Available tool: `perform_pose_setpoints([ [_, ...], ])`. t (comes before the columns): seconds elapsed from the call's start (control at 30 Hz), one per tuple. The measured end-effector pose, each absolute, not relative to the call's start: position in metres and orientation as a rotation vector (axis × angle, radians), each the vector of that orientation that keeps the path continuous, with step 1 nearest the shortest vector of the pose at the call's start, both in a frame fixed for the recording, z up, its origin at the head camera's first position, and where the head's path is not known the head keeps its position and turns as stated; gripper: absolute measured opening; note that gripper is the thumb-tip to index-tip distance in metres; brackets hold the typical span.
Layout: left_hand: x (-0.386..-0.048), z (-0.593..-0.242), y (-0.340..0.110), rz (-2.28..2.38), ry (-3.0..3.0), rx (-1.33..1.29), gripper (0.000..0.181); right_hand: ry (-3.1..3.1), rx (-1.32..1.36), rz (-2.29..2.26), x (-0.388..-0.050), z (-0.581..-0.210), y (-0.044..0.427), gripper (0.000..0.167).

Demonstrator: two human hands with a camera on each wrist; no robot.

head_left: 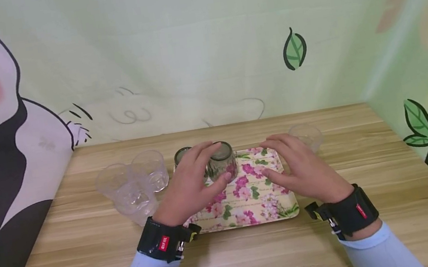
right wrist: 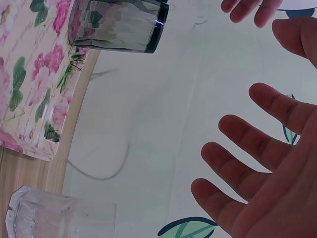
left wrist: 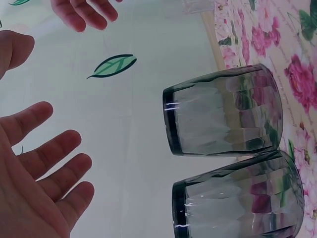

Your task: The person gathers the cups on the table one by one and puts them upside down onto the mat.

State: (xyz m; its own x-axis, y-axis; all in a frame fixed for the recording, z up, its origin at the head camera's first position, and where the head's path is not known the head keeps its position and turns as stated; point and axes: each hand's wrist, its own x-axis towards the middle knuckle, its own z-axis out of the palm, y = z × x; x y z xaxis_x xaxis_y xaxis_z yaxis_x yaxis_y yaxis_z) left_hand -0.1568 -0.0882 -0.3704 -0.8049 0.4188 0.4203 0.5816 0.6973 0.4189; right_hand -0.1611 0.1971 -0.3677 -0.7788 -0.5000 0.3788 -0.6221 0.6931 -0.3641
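Observation:
Two grey tinted glasses stand upside down on the left part of a flowered tray. The right one of them, a grey glass, shows beside my left thumb; the other grey glass is mostly hidden behind my left hand. That hand hovers over the tray's left side, fingers spread, holding nothing. In the left wrist view both grey glasses lie apart from the fingers. Over the tray's right edge hangs my right hand, its fingers spread with nothing in them.
Several clear glasses are grouped on the wooden table left of the tray. One clear glass stands behind my right hand, beyond the tray's right edge. A printed cloth hangs along the table's back edge.

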Motion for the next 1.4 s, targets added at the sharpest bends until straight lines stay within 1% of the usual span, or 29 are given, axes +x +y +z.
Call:
perform_pose_setpoints([
  [0.23,-0.1527,-0.3699,-0.0887,-0.809,-2.561,-0.83,0.061,-2.662,0.91,0.713,-0.1607,-0.3688,0.1966,0.058],
  [0.77,-0.1559,-0.3743,-0.0849,-0.772,-2.482,-0.936,0.056,-2.626,0.961,0.667,-0.1603,-0.368,0.1964,0.056],
  [1.07,-0.157,-0.3714,-0.0871,-0.746,-2.495,-0.907,0.054,-2.634,0.969,0.68,-0.1581,-0.3672,0.1939,0.055],
  [1.4,-0.1553,-0.372,-0.0887,-0.768,-2.547,-0.896,0.057,-2.642,0.959,0.677,-0.1585,-0.368,0.1919,0.055],
])
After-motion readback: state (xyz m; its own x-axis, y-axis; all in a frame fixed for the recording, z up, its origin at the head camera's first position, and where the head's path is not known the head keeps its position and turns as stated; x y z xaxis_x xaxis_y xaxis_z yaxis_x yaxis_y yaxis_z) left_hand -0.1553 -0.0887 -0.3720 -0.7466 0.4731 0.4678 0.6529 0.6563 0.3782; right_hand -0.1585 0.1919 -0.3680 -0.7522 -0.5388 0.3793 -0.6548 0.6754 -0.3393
